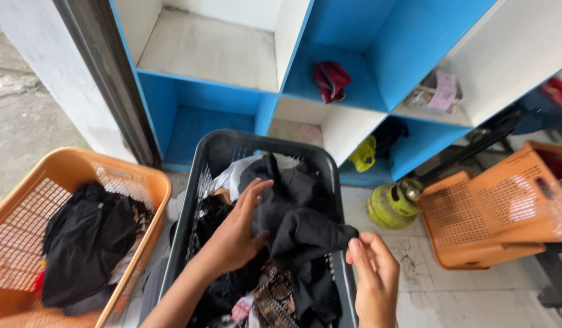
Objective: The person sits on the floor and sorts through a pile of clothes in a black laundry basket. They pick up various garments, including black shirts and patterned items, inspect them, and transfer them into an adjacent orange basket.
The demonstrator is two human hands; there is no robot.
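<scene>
Your left hand [235,228] lies flat, fingers spread, on top of the black garment [296,222] that is heaped in the dark grey laundry basket [215,149], pressing it rather than clasping it. Your right hand [372,273] pinches the garment's loose end at the basket's right rim, thumb and fingertips closed on the cloth. The garment looks soft, limp and light; it will sag and drape wherever you lift it, so a hold on a bunched fold or a hem seems safer than on a single thin layer, which could slip through the fingers. Under it lie a white cloth [232,173] and a patterned brown piece [275,297], which may cling and come up with it. An orange basket [32,188] with dark clothes stands to the left, a blue and white shelf unit [366,42] behind, and a small green gas cylinder [390,203] on the floor.
</scene>
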